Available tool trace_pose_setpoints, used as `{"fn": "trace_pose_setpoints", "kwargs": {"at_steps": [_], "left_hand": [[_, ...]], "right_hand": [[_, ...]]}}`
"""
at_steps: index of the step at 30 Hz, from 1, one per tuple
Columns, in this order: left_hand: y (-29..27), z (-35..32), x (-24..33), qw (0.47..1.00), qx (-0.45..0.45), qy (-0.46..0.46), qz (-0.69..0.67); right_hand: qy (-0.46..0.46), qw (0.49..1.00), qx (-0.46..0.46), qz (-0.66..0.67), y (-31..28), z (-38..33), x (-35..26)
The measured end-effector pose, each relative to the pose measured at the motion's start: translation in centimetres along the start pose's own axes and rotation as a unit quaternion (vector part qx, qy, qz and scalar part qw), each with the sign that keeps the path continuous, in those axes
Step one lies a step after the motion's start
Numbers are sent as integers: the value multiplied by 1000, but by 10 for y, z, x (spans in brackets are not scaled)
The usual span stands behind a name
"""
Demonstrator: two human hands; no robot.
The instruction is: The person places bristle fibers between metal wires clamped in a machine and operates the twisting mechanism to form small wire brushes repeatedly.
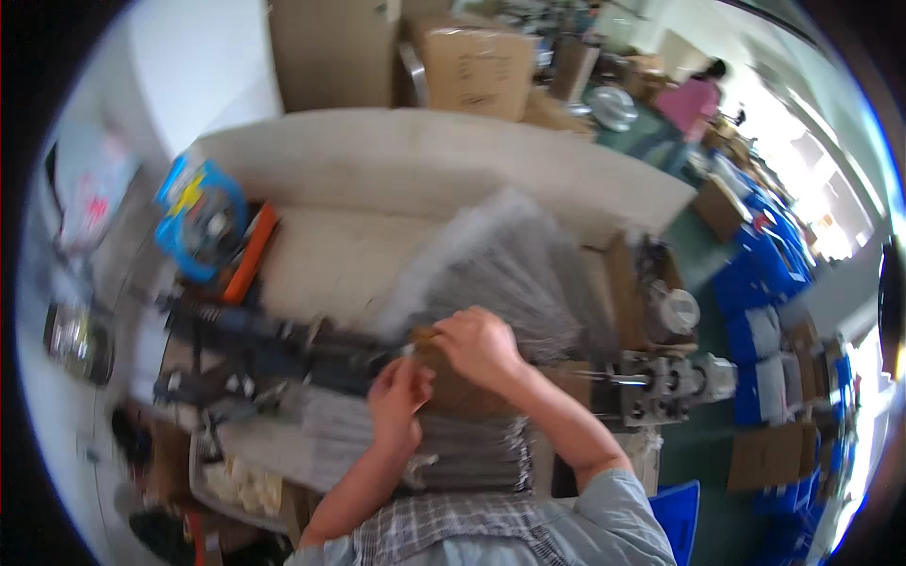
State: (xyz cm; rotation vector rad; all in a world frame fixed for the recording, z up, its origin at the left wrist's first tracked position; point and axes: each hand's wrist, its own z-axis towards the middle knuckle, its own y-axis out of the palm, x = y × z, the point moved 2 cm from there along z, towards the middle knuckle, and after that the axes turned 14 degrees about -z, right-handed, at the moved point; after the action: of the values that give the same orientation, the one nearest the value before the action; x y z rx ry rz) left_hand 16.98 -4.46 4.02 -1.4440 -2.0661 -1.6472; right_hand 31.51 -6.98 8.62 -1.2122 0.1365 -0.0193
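Observation:
My right hand (479, 347) is closed, its fingertips on a small brownish-yellow piece (425, 335) too blurred to name. Just below and to the left, my left hand (398, 396) has its fingers pinched together, close to a small whitish spot; what they hold is hidden. Both hands meet at the right end of a long dark metal fixture (321, 354) on the bench. Beyond them a fanned bundle of thin grey rods or tubes (514, 274) lies partly under clear plastic. Another grey bundle (472, 457) lies in front of my body.
A blue bag (175, 241) and an orange bar (250, 253) sit at the left. To the right are a metal machine block (665, 389) and a cardboard box of parts (628, 292). Blue crates (755, 283) line the floor. A person in pink (687, 102) stands far off.

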Motion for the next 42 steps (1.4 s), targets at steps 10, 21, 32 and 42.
{"fn": "trace_pose_setpoints", "kwargs": {"at_steps": [10,21,32,42], "left_hand": [[-4,-6,8,1000,21,-8,-17],[-1,-10,2,999,5,31,35],[2,-3,0,986,12,8,-166],[2,-3,-7,978,-21,7,-208]], "right_hand": [[14,976,-95,195,-10,6,-15],[75,935,-151,312,-9,5,-7],[-6,994,73,80,-13,-4,-45],[-13,992,124,16,-12,-14,-42]]}}
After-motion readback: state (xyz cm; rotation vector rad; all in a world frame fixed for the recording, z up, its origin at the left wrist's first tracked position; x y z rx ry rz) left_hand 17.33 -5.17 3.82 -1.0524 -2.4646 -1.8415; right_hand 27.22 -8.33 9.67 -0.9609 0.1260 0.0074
